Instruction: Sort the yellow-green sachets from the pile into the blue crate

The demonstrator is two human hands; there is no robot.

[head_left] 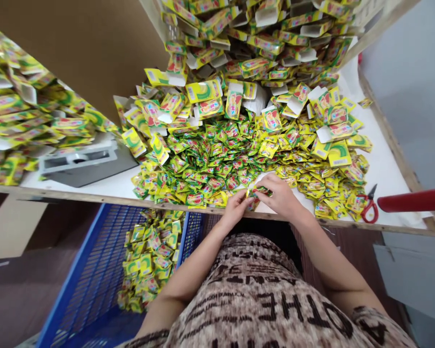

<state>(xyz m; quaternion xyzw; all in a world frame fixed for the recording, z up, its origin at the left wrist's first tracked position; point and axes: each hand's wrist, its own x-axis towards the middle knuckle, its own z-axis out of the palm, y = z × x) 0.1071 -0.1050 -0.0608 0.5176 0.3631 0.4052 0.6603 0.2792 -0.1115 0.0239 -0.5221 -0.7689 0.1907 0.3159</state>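
Close to the table's front edge, my left hand pinches a small yellow-and-white carton, mostly covered by the fingers. My right hand meets it from the right, its fingers closed at the same carton; whether a sachet is also between them I cannot make out. Just beyond both hands spreads a heap of small green and yellow sachets with red fruit pictures. Cartons of the same colours, many with white flaps standing up, lie behind and over the sachets.
Red-handled scissors lie at the right front, near a red bar. A grey-framed box stands at left beside a brown cardboard panel. Below the table edge, a blue crate holds filled yellow packs.
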